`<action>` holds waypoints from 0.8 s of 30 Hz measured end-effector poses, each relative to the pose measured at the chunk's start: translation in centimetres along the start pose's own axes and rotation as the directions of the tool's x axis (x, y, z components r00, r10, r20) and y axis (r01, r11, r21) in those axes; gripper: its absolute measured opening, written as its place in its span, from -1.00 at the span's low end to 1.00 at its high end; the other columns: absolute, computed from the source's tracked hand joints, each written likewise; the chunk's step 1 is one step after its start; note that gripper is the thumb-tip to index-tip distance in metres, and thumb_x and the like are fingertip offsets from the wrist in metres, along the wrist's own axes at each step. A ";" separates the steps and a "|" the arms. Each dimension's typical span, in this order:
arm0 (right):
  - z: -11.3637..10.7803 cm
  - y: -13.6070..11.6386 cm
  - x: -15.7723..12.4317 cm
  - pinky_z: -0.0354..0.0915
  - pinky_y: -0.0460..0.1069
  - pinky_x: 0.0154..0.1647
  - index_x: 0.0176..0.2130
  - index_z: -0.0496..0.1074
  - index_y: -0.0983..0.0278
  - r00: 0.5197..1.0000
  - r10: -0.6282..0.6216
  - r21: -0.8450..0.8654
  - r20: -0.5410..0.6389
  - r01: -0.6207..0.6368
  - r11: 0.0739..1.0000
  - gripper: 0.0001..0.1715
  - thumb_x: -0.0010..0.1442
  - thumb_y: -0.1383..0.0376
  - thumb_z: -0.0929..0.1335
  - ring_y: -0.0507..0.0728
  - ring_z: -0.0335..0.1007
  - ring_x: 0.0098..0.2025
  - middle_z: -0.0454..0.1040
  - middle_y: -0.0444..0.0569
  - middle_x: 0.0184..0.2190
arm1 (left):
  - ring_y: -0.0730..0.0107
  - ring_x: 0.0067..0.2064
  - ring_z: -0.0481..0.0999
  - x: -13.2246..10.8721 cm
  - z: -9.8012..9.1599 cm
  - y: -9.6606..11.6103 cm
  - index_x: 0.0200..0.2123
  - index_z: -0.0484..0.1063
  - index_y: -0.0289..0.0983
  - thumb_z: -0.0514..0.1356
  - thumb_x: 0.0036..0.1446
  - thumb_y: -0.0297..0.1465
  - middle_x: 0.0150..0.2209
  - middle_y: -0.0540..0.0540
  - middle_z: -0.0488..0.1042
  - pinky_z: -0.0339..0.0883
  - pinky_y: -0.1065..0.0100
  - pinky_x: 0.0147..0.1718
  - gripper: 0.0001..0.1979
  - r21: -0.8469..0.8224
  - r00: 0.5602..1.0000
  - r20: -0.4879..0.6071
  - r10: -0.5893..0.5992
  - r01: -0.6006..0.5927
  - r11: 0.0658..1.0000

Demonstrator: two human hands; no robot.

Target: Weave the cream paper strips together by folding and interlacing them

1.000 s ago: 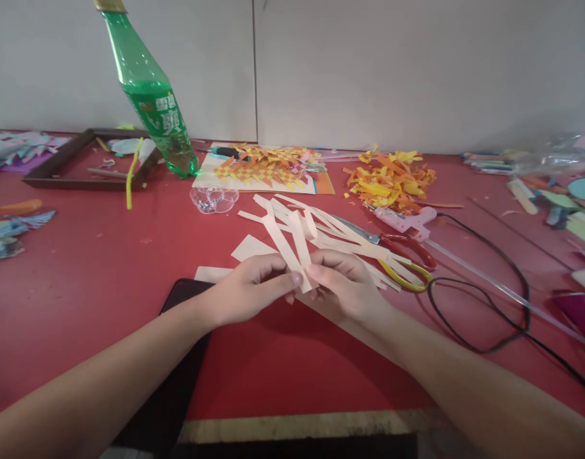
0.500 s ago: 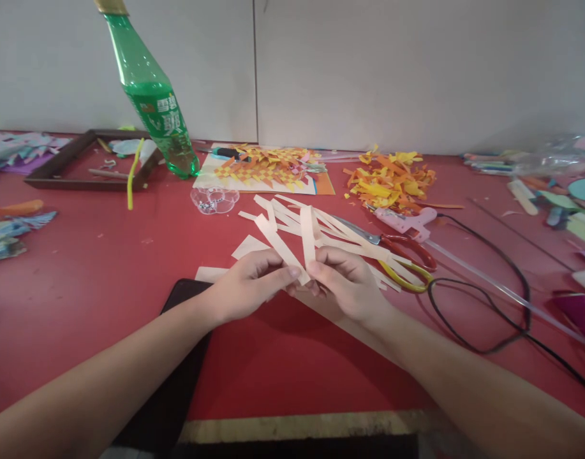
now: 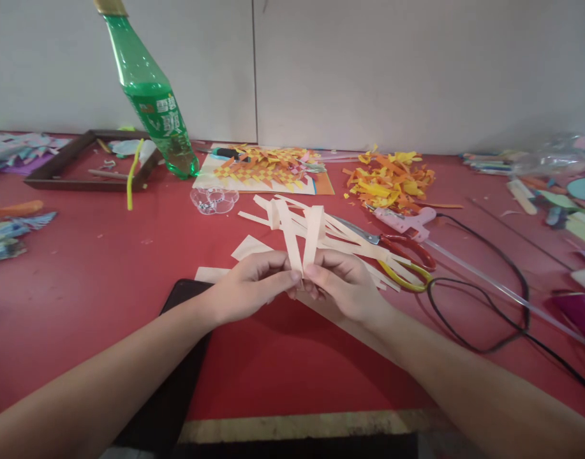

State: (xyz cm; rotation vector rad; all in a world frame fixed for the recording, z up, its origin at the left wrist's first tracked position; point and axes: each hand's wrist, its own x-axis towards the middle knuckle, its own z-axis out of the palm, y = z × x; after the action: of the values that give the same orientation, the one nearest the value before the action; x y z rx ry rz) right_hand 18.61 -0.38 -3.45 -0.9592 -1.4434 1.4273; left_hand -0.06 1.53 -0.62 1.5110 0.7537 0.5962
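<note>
Between my two hands is a cream paper strip (image 3: 313, 239), bent into a narrow V with its fold at my fingertips. My left hand (image 3: 258, 280) pinches the lower end of the left leg between thumb and fingers. The right leg's lower end is pinched by my right hand (image 3: 342, 280); the fingertips of both hands nearly touch. Behind them lies a loose heap of cream paper strips (image 3: 349, 245). Scissors (image 3: 407, 250) with red and yellow handles lie partly under that heap. A wider cream paper piece (image 3: 340, 319) is partly hidden below my right hand.
A green bottle (image 3: 161, 121) stands at back left beside a dark frame (image 3: 81, 185). Woven orange-yellow paper (image 3: 268, 172) and scraps (image 3: 392, 178) lie at the back. The pink glue gun (image 3: 407, 223) trails a black cable (image 3: 526, 299). A black flat object (image 3: 162, 376) lies under my left forearm.
The strip's left leg has swung more upright, toward the right leg, so the V is narrower and its fold sharper. My hands have barely moved.
</note>
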 end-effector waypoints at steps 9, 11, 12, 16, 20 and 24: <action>0.3 -0.4 0.1 0.10 -0.11 -0.59 -0.48 0.31 0.27 0.996 -0.024 -0.039 -0.088 0.021 0.999 -0.64 0.28 0.13 0.31 -0.06 0.15 -0.60 0.29 -0.20 -0.61 | 0.60 -0.56 0.19 0.1 0.1 -0.3 -0.50 0.32 -0.28 0.10 0.16 -0.34 -0.53 0.08 0.32 0.12 0.49 -0.55 -0.79 -0.077 0.983 -0.153 -0.102 0.091 0.993; 0.1 -0.5 0.1 0.09 -0.11 -0.61 -0.47 0.31 0.27 0.994 -0.017 -0.008 -0.112 0.016 1.000 -0.64 0.28 0.13 0.30 -0.05 0.16 -0.60 0.29 -0.19 -0.60 | 0.60 -0.58 0.18 0.1 0.0 -0.2 -0.52 0.30 -0.28 0.09 0.16 -0.35 -0.54 0.08 0.33 0.11 0.48 -0.55 -0.78 -0.058 0.975 -0.181 -0.130 0.121 0.991; 0.0 -0.5 0.1 0.09 -0.11 -0.61 -0.47 0.32 0.26 0.994 -0.016 -0.003 -0.107 0.016 1.000 -0.64 0.28 0.12 0.31 -0.05 0.17 -0.60 0.30 -0.19 -0.59 | 0.59 -0.57 0.20 0.1 0.0 -0.2 -0.52 0.31 -0.28 0.09 0.16 -0.35 -0.54 0.07 0.34 0.12 0.48 -0.54 -0.78 -0.023 0.976 -0.176 -0.128 0.126 0.992; -0.1 -0.5 0.0 0.12 -0.10 -0.58 -0.48 0.34 0.27 0.999 -0.040 -0.044 -0.022 0.039 0.998 -0.66 0.23 0.14 0.36 -0.04 0.17 -0.59 0.31 -0.18 -0.60 | 0.49 -0.45 0.34 -0.1 0.1 -0.2 -0.52 0.35 -0.30 0.12 0.16 -0.32 -0.52 0.02 0.40 0.19 0.45 -0.44 -0.76 0.141 0.995 -0.059 -0.077 0.085 0.986; 0.2 -0.2 0.1 0.14 -0.10 -0.58 -0.43 0.33 0.26 0.999 -0.024 -0.043 -0.020 0.023 0.999 -0.73 0.14 0.17 0.43 -0.04 0.20 -0.58 0.35 -0.18 -0.57 | 0.46 -0.43 0.37 -0.4 0.4 -0.3 -0.46 0.38 -0.30 0.11 0.18 -0.34 -0.49 0.00 0.42 0.21 0.44 -0.44 -0.79 0.238 0.999 0.021 -0.043 0.037 0.971; 0.3 -0.2 0.1 0.19 -0.11 -0.55 -0.36 0.26 0.23 0.996 -0.020 -0.006 -0.083 0.020 1.000 -0.72 0.13 0.20 0.45 -0.03 0.26 -0.54 0.38 -0.18 -0.50 | 0.49 -0.46 0.32 -0.5 0.5 -0.5 -0.41 0.37 -0.30 0.16 0.17 -0.22 -0.50 0.04 0.35 0.16 0.46 -0.50 -0.75 0.269 0.999 -0.009 -0.038 0.039 0.962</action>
State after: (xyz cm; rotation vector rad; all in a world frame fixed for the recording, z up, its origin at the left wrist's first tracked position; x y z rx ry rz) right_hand 18.27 -0.43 -3.28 -0.9936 -1.3927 1.3536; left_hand -0.08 0.80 -1.15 1.7404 0.8927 0.4815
